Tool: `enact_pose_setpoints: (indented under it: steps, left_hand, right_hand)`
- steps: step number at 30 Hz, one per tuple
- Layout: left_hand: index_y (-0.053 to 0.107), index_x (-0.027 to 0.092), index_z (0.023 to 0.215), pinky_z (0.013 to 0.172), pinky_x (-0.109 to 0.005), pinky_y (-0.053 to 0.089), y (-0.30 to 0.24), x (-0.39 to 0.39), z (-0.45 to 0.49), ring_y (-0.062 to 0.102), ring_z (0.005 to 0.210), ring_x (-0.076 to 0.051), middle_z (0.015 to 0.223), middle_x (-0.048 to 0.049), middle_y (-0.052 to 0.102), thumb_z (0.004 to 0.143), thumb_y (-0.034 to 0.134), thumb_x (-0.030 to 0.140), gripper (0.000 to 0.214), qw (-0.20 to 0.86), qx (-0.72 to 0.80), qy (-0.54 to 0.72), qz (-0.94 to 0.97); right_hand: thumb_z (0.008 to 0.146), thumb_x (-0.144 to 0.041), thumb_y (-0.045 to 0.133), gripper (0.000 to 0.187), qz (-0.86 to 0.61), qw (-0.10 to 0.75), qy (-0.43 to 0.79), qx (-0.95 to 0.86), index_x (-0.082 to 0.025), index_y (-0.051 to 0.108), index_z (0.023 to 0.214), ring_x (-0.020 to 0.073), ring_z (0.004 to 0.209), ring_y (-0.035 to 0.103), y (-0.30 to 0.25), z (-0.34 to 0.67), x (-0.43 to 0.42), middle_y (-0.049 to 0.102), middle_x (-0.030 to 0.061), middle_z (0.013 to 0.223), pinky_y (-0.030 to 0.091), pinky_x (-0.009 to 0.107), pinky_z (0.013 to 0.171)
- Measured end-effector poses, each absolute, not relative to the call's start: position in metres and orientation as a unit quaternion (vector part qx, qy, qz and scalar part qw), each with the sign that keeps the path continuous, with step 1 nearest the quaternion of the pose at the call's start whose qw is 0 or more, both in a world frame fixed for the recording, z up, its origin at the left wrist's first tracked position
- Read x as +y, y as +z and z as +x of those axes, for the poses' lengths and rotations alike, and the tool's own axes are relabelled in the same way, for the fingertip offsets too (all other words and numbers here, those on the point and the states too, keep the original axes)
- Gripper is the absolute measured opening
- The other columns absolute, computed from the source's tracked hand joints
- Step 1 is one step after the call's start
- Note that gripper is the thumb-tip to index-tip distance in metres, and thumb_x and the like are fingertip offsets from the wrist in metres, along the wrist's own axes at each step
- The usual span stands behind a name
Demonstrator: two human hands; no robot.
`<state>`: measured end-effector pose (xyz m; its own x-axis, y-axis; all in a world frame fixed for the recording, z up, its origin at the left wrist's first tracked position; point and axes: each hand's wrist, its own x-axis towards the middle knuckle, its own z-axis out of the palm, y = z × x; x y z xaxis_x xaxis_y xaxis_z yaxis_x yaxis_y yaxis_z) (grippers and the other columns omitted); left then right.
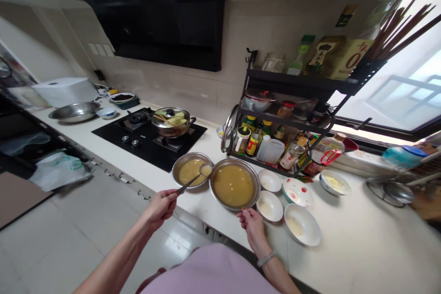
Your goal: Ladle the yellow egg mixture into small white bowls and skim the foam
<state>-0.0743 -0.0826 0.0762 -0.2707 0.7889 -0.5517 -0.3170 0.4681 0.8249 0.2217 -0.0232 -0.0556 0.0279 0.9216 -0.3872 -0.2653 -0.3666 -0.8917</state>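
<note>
Two bare hands near the front edge of the desk (pixel 347 234): left hand (pixel 161 209) closed around the dark handle of a ladle (pixel 206 171), right hand (pixel 252 226) loosely curled at the near rim of a large steel basin (pixel 257 183), firm hold or light touch impossible to tell. Ladle head over the right side of a smaller steel basin (pixel 175 171), just left of the large one; yellowish-brown liquid (pixel 230 184) in both. To the right, four ceramic bowls (pixel 312 228), one with red patterns, then a bowl of pale yellow pieces (pixel 326 187). Beyond, a glass-lidded pot (pixel 168 133) on the black gas stove (pixel 110 132), a black rack (pixel 292 82) of bottles and jars (pixel 253 144), and a range hood (pixel 165 18) above.
</note>
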Motion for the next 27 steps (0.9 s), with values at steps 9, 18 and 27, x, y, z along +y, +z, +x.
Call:
enact_pose_setpoints:
  steps: [9, 18, 27]
  left_hand:
    - [0.067, 0.011, 0.092, 0.044, -0.022, 0.030, 0.057, -0.080, -0.030, 0.042, 0.042, -0.011, 0.046, 0.0036, 0.046, 0.078, 0.049, 0.028, 0.029, 0.427, 0.702, 0.364, 0.439]
    - [0.065, 0.014, 0.115, 0.067, -0.027, 0.047, 0.034, -0.086, -0.051, 0.069, 0.071, -0.021, 0.082, -0.0097, 0.074, 0.089, 0.037, 0.027, 0.040, 0.147, 0.729, 0.309, 0.593]
    - [0.068, 0.012, 0.108, 0.073, -0.029, 0.047, 0.007, -0.078, -0.110, 0.070, 0.084, -0.025, 0.089, -0.0134, 0.074, 0.087, 0.038, 0.018, 0.037, 0.100, 0.832, 0.148, 0.526]
  right_hand:
    - [0.052, -0.056, 0.080, 0.045, -0.535, 0.475, 0.629, -0.305, -0.018, 0.056, 0.058, 0.0103, 0.047, 0.047, -0.056, 0.222, -0.023, 0.064, 0.0040, 0.057, 0.031, 0.022, 0.042]
    - [0.055, -0.052, 0.079, 0.040, -0.537, 0.471, 0.628, -0.309, -0.019, 0.056, 0.058, 0.0107, 0.048, 0.048, -0.057, 0.222, -0.023, 0.064, 0.0042, 0.057, 0.032, 0.022, 0.043]
    - [0.053, -0.053, 0.079, 0.042, -0.542, 0.466, 0.627, -0.311, -0.019, 0.056, 0.057, 0.0108, 0.048, 0.048, -0.057, 0.223, -0.022, 0.064, 0.0044, 0.057, 0.033, 0.022, 0.043]
